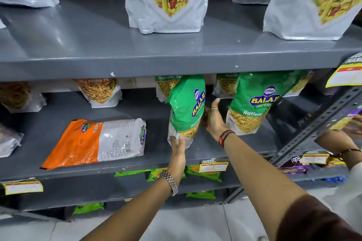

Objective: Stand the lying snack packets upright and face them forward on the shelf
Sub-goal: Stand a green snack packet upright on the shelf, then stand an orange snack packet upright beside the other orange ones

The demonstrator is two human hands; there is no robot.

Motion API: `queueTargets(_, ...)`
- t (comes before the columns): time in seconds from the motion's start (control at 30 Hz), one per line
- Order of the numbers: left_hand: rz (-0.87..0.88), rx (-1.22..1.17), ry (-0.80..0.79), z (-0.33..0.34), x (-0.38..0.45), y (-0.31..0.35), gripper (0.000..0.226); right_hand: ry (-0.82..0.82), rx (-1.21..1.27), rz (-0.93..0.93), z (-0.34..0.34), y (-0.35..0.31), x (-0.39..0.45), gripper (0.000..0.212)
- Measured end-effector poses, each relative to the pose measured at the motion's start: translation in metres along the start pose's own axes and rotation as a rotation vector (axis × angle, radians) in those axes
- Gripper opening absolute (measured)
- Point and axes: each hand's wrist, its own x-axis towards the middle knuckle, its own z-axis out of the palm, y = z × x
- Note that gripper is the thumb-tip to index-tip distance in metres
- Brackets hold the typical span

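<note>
— Snack packets are the business on this middle shelf (195,154): the green packet (186,107) is up on its bottom edge but twisted, its front turned toward the right rather than straight out. Why are both hands on it?

— Probably to turn it. The left hand (177,149) pinches its lower corner, thumb in front and fingers behind, which would serve as a pivot. The right hand (214,121) lies flat and open-palmed against the packet's right side, fingers reaching behind it; it presses rather than grips, likely to swing the face forward and stop the bag toppling.

— And the neighbour to the right?

— The second green packet (252,103) stands upright and faces outward, just beside the right hand. It looks like the standard the held one has to match.

— What remains?

— The orange packet (98,143) lies flat on the same shelf, well to the left, back panel and barcode upward. It seems untouched, so it is presumably next.

— Any risk?

— The bag is soft; let go while crooked, it could slump.
</note>
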Motion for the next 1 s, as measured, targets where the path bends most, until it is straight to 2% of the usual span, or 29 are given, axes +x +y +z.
queueTargets(0.07,-0.011,-0.071,0.031,0.001,0.007,0.006,0.074,0.015,-0.025,0.005,0.001,0.003,-0.004,0.078)
queueTargets(0.13,-0.006,-0.16,0.066,-0.003,0.017,0.013,0.086,0.043,-0.025,-0.002,-0.006,0.007,-0.008,0.083)
queueTargets(0.17,0.02,-0.231,0.08,-0.005,0.023,0.018,0.084,0.052,-0.016,-0.001,-0.01,0.009,-0.01,0.086)
queueTargets(0.23,0.085,-0.333,0.091,-0.01,0.033,0.029,0.061,0.064,0.015,-0.002,-0.018,0.016,-0.016,0.088)
queueTargets(0.27,0.091,-0.337,0.089,-0.012,0.037,0.035,0.058,0.069,0.033,-0.005,-0.021,0.021,-0.019,0.088)
queueTargets(0.4,0.023,-0.285,0.05,-0.023,0.048,0.043,0.067,0.055,0.068,-0.002,-0.031,0.034,-0.024,0.085)
queueTargets(0.47,0.012,-0.289,0.053,-0.025,0.045,0.042,0.067,0.049,0.045,0.006,-0.036,0.037,-0.024,0.077)
queueTargets(0.53,-0.004,-0.303,0.092,-0.028,0.036,0.035,0.063,0.07,-0.051,0.03,-0.039,0.041,-0.027,0.06)
queueTargets(0.63,-0.074,-0.314,0.169,-0.042,0.018,0.014,0.041,0.017,-0.231,0.112,-0.037,0.052,-0.035,0.038)
queueTargets(0.7,-0.129,-0.358,0.186,-0.056,0.003,0.003,0.017,-0.064,-0.302,0.146,-0.026,0.059,-0.04,0.036)
queueTargets(0.83,-0.158,-0.469,0.28,-0.096,-0.025,-0.008,0.022,-0.222,-0.386,0.149,0.021,0.06,-0.045,0.036)
queueTargets(0.87,-0.153,-0.476,0.283,-0.11,-0.032,-0.009,0.03,-0.256,-0.411,0.143,0.037,0.06,-0.045,0.036)
queueTargets(0.9,-0.146,-0.504,0.285,-0.121,-0.037,-0.011,0.036,-0.274,-0.429,0.133,0.051,0.06,-0.045,0.034)
queueTargets(1.0,-0.146,-0.571,0.361,-0.164,-0.044,-0.005,0.035,-0.285,-0.512,0.016,0.097,0.053,-0.035,0.027)
